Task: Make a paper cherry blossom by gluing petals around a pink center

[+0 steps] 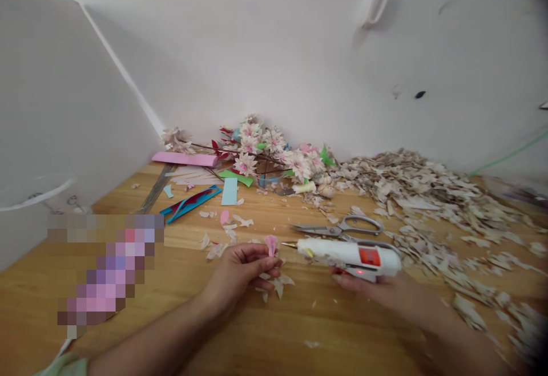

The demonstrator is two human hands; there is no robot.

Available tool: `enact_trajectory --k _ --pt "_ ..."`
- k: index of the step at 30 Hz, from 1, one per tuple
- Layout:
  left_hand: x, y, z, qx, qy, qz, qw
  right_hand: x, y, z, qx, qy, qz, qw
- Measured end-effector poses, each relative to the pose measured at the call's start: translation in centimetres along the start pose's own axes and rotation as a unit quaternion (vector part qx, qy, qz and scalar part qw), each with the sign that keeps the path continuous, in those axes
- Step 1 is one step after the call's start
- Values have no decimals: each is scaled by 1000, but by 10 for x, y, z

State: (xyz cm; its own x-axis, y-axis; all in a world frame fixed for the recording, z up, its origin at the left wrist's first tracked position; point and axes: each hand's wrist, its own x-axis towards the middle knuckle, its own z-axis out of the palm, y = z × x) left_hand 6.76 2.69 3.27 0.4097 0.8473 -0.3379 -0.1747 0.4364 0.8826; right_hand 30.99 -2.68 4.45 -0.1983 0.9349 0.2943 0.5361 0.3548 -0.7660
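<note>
Between the thumb and fingers of my left hand (246, 270) is a small pink paper piece (270, 245), flared at its top like a flower centre. My right hand (363, 286) grips a white hot glue gun (338, 253) with an orange-red panel and a lit red light. The gun's metal nozzle points left, close beside the pink piece; whether they touch I cannot tell. Pale petals (280, 284) show just below my left fingers. Metal scissors (342, 226) lie behind the glue gun, partly hidden by it.
A large heap of pale dried petals (411, 188) spreads along the right. Finished flowers on stems (274, 139) lie against the wall, near folded pink paper (186, 160). Blue strips (190, 203) and a pale blue card (229, 191) lie left of centre. A clear bucket (38, 193) stands far left.
</note>
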Motion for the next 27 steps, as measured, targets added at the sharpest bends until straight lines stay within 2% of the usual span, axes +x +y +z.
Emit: enact_trajectory --k 4,7,13,19,27 --pt "1 -1 0 4 -3 -4 1000 -1 -9 5 -8 -66 105 992" --pt "1 -1 1 5 -2 -7 1000 2 -15 6 6 -84 157 984" --pt "0 -1 1 8 -7 -6 1000 4 -18 8 49 -100 179 978" --pt "1 -2 1 6 -17 -9 1000 4 -13 8 14 -87 137 987" --pt "1 0 1 2 -26 -13 1000 4 -14 9 4 -70 147 987"
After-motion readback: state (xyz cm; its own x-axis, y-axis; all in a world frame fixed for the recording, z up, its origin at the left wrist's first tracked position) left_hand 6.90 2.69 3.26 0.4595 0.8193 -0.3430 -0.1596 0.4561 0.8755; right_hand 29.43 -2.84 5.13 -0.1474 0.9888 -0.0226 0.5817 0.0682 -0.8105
